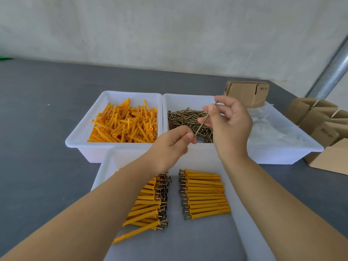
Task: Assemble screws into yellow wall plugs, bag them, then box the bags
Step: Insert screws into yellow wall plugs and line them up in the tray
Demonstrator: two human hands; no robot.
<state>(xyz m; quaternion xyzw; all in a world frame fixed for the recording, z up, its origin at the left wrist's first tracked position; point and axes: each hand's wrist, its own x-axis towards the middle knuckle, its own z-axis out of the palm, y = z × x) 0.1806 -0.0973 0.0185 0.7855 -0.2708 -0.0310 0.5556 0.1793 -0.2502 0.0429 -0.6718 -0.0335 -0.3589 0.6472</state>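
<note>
Head view gave us the whole bench: the grey table (37,129) carried three white bins at the back and a near tray (188,242) under our forearms. The left bin (79,140) was heaped with loose yellow wall plugs (124,125), the middle bin (186,99) held the pile of screws (184,119), and the right bin (293,140) held what looked like clear bags (273,129). Cardboard boxes (320,132) stood beyond it to the right. In the near tray lay two rows of finished plug-and-screw sets (205,194).

Our right hand (231,121) was raised over the middle bin, its thumb and forefinger pinched on a single screw (204,120) held head-up on a slant — the other fingers loosely curled. Our left hand (175,144) met the screw's lower tip with pinched fingertips; whether it also held a plug, we could not tell.

We judged this the start of another pairing. To do it well, we would steady the screw by its shank, line the tip with the plug's open end and push straight — a skewed entry could split the plug.
</note>
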